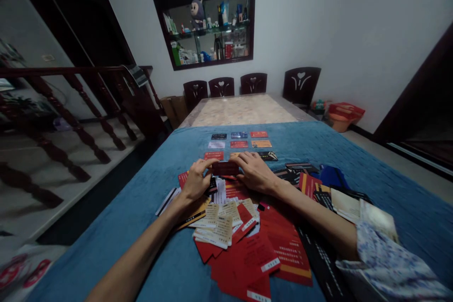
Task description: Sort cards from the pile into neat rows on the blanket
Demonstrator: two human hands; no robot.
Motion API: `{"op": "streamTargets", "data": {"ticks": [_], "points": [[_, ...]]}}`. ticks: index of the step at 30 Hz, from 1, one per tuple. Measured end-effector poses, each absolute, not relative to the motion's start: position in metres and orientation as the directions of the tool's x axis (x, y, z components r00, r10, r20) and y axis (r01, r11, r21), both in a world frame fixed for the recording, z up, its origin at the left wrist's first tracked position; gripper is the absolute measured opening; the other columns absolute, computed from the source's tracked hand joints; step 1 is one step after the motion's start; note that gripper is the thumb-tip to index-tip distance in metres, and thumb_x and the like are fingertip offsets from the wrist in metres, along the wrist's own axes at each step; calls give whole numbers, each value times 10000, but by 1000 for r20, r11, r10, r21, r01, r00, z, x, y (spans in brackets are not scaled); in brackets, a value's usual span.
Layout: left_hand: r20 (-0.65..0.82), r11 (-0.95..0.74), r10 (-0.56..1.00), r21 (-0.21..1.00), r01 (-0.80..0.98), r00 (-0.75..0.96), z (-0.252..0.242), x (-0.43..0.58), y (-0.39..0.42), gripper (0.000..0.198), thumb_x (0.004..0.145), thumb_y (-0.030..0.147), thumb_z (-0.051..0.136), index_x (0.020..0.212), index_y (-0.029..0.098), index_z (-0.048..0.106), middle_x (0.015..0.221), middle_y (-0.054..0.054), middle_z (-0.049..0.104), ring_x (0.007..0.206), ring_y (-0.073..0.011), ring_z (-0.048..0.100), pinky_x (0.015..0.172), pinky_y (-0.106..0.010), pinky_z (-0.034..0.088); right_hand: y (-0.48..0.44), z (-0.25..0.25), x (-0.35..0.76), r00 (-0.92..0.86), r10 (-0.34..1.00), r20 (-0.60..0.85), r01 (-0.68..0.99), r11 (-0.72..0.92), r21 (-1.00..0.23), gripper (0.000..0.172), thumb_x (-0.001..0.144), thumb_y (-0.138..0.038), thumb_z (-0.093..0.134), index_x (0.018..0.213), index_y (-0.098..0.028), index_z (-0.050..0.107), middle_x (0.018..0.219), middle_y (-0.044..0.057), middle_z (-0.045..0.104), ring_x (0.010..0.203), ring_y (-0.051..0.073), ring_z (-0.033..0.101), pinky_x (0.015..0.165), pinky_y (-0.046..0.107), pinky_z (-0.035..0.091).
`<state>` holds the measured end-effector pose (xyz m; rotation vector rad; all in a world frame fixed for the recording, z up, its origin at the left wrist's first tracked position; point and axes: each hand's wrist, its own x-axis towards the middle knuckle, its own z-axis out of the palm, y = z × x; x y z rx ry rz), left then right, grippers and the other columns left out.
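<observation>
Between my two hands a dark red card [225, 168] is held up by its short ends. My left hand [197, 178] pinches its left end, and my right hand [257, 172] grips the right end. Below them lies a loose pile of red cards [244, 257] and cream cards [217, 226], spread toward me. Beyond my hands, cards lie in rows, among them an orange card [261, 144], a white card [216, 145] and a red card [213, 155]. A black card [268, 156] is just past my right hand, which partly covers a yellowish card beside it.
A blue cloth [152, 198] covers the near table; the bare stone top [244, 109] shows beyond. Black cards, a blue item [333, 177] and cream papers [377, 217] lie by my right forearm. Dark chairs [300, 86] line the far end. A wooden railing [71, 85] stands left.
</observation>
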<state>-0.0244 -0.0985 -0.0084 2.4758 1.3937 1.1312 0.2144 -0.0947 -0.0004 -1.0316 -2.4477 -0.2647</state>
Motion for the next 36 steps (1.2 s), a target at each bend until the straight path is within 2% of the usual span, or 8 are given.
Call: {"op": "streamTargets", "data": {"ticks": [11,16,21,25,29,36], "points": [[602,-615,736,406,676,309,-7,-18,-100,406,821,21,539,1128,229,704,920,-16,695,845,-143,625,834,-294,516,-96,-3,213,-591,536,603,726,679,108,395,842,-247,632,1220,-146,584,1067,135,620,979,273,486,850,388,346],[598,-602,741,394,694,304,-8,-16,-99,442,822,24,545,1194,227,670,927,-14,687,857,-146,620,858,-306,512,-93,-5,214,-566,526,635,733,673,96,355,851,-215,589,1197,-142,602,1074,137,599,992,267,464,833,372,362],[570,-597,758,408,691,317,-7,-14,-101,472,828,37,543,1255,224,617,1039,-42,682,974,-179,615,940,-367,495,-92,-6,215,-525,569,633,753,658,33,399,842,-205,576,1236,-145,595,1153,158,556,1029,284,433,862,397,375],[548,-621,738,323,714,394,-3,-12,-102,494,823,103,600,1301,222,566,1219,-87,624,1156,-247,552,1027,-449,450,-93,-3,216,-535,579,616,752,658,35,412,835,-213,575,1236,-127,600,1145,167,558,1038,294,424,867,407,375],[538,-638,712,227,736,451,-1,-13,-102,621,795,119,627,1392,184,470,1344,-136,515,1256,-278,478,1054,-454,429,-93,-2,216,-535,588,607,765,641,53,407,843,-240,568,1229,-117,606,1140,171,570,1044,295,431,855,395,371],[478,-601,735,129,789,481,10,-16,-97,579,777,119,633,1339,193,516,1288,-126,551,1187,-290,492,1016,-479,432,-87,4,212,-564,608,560,757,651,56,428,832,-293,607,1224,-121,601,1165,175,578,1060,297,436,872,410,375]]}}
